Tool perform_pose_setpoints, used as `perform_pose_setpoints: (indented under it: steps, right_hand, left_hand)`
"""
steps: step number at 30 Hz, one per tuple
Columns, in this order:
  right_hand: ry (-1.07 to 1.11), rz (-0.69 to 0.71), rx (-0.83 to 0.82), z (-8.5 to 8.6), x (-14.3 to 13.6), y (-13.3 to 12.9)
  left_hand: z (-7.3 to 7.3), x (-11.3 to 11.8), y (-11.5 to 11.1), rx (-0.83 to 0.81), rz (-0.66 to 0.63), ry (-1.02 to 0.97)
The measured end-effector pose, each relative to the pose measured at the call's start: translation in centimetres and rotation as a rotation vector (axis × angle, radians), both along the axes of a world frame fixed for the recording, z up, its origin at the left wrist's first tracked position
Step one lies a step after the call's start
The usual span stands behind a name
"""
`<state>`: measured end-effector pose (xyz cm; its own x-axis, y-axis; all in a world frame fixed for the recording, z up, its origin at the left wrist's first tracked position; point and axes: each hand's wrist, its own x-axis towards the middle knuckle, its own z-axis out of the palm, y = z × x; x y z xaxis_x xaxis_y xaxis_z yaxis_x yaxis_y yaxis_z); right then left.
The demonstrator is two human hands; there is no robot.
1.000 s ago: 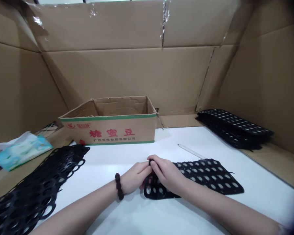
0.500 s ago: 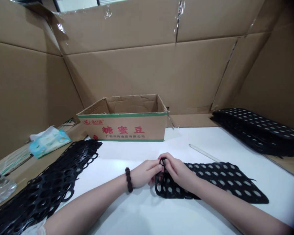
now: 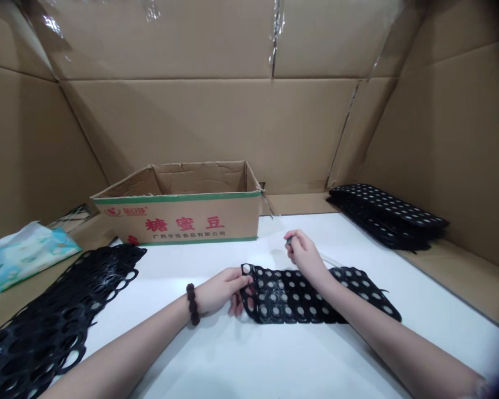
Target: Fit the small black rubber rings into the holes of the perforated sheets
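A black sheet with rows of round holes (image 3: 299, 296) lies on the white table. My left hand (image 3: 227, 289), with a dark beaded bracelet at the wrist, pinches the sheet's left edge between thumb and fingers. Above the sheet's upper edge, my right hand (image 3: 305, 254) is closed around a small dark piece (image 3: 290, 240) at its fingertips; what the piece is cannot be made out. The right forearm crosses over the sheet. Partly behind the right hand lies a thin pale stick (image 3: 331, 260).
An open cardboard box (image 3: 183, 219) stands at the back. Black ring-patterned material (image 3: 58, 316) covers the left side, beside a blue tissue pack (image 3: 29, 252). Folded black perforated sheets (image 3: 385, 213) are stacked at the back right. Cardboard walls surround the table (image 3: 249, 360).
My right hand has left the sheet's left end and risen away from it with a small dark piece. The left end lies flatter in my left hand. The view has shifted right.
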<state>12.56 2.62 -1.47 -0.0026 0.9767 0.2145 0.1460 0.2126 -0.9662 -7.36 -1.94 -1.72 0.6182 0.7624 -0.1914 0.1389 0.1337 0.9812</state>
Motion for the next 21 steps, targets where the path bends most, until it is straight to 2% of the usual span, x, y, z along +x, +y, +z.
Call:
perform_pose_setpoints:
  steps: [2, 4, 7, 11, 13, 15, 17, 21]
  right_hand:
    - [-0.152, 0.079, -0.006, 0.1, -0.4, -0.7]
    - [-0.299, 0.148, 0.061, 0.2, -1.4, -2.0]
    - [-0.509, 0.225, 0.16, 0.1, -2.9, -3.8]
    - [-0.736, 0.206, 0.183, -0.2, -3.7, -4.6]
    - [-0.81, 0.169, 0.167, -0.2, -3.6, -4.6]
    - [-0.843, 0.16, 0.131, -0.2, -3.5, -4.4]
    - [-0.82, 0.211, 0.113, -0.1, -3.2, -4.3]
    - [-0.66, 0.332, 0.16, -0.1, -2.8, -4.0]
  left_hand:
    - [0.2, 0.1, 0.2, -0.067, 0.018, -0.025]
    - [0.4, 0.2, 0.4, -0.115, 0.061, -0.06]
    - [0.4, 0.4, 0.3, -0.109, 0.085, -0.058]
    - [-0.3, 0.6, 0.0, 0.028, 0.186, -0.027]
    - [-0.7, 0.6, -0.1, 0.066, 0.194, -0.023]
    - [-0.8, 0.5, -0.2, 0.084, 0.162, -0.013]
    - [-0.6, 0.4, -0.3, 0.088, 0.125, -0.02]
    - [-0.1, 0.5, -0.5, 0.062, 0.105, -0.093]
